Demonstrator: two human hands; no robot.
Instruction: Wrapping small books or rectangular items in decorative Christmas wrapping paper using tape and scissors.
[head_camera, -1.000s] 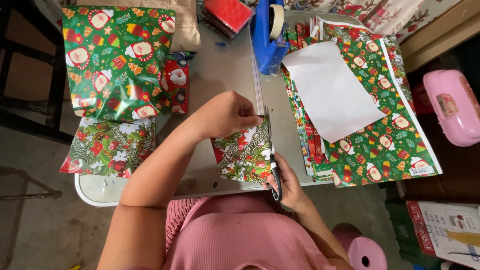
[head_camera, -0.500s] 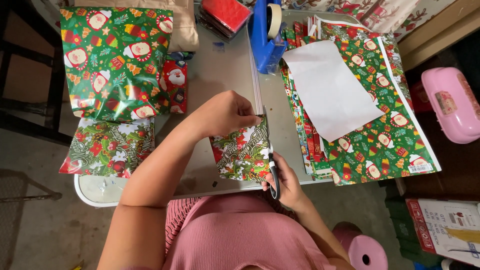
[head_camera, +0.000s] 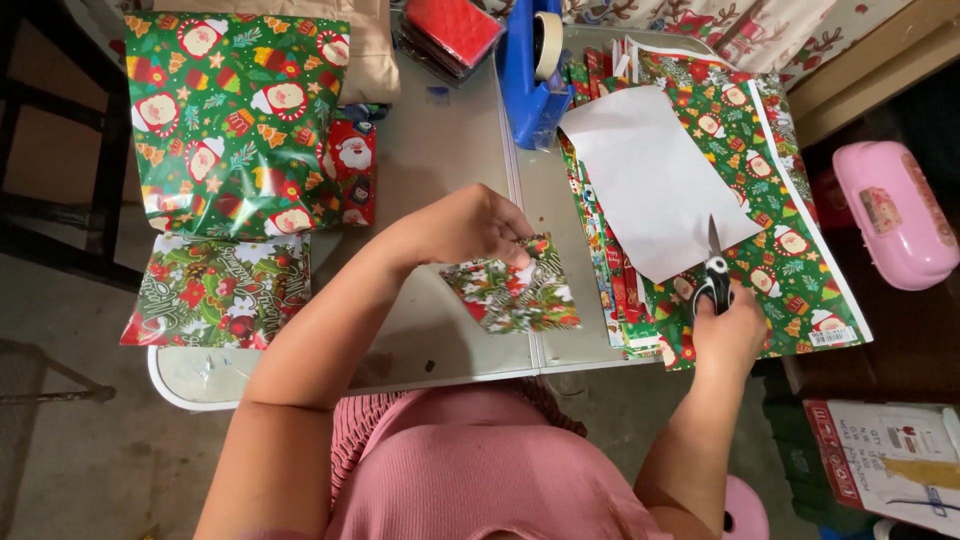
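1. On the grey desk (head_camera: 440, 150), our left hand (head_camera: 470, 225) pinches the top edge of a small wrapped parcel in holly-print paper (head_camera: 515, 295), fingers closed on its upper corner; the parcel lies flat near the desk's front edge.
2. Our right hand (head_camera: 730, 330) is wrapped around the black handles of the scissors (head_camera: 714, 270), blades pointing away over a white sheet (head_camera: 650, 175) that rests on the stack of Santa-print wrapping paper (head_camera: 770, 150).
3. To our left lie two finished parcels, a large green Santa one (head_camera: 235, 120) and a darker floral one (head_camera: 215, 290); a blue tape dispenser (head_camera: 530, 70) stands at the back.
4. We judge the risks thus: the blade tips could nick the sheets beneath, and the parcel's pinched fold may spring open if our grip eases.
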